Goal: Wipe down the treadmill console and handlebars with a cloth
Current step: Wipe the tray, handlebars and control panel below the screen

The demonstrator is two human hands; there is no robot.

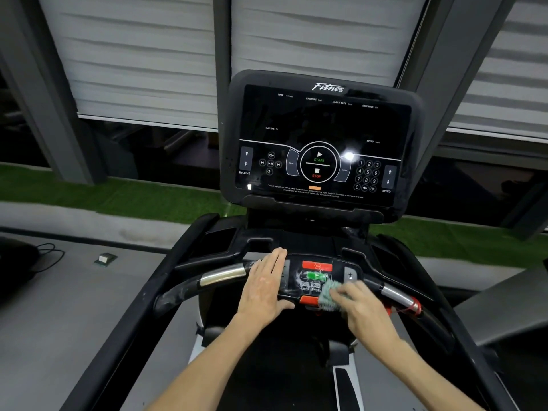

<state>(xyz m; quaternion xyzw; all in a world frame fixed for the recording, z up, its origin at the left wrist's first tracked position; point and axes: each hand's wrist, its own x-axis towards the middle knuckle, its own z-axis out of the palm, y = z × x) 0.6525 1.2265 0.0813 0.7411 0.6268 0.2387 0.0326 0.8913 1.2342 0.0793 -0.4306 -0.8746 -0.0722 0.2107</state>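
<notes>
The treadmill's black console screen (321, 134) stands upright ahead, with printed START, STOP and number keys. Below it, the centre handlebar panel (315, 275) carries a red stop button and a green button. My left hand (265, 287) lies flat with straight fingers on the panel's left side. My right hand (360, 304) holds a bunched pale green cloth (327, 296) against the panel's lower right part. The left handlebar (222, 275) and the right handlebar (398, 296) each have a silver grip sensor.
Red cord is wrapped round the right handlebar's end (413, 305). Black side rails (124, 330) run down both sides of the belt. A small box (105, 258) and a black cable (47, 256) lie on the grey floor at left. Window blinds hang behind the console.
</notes>
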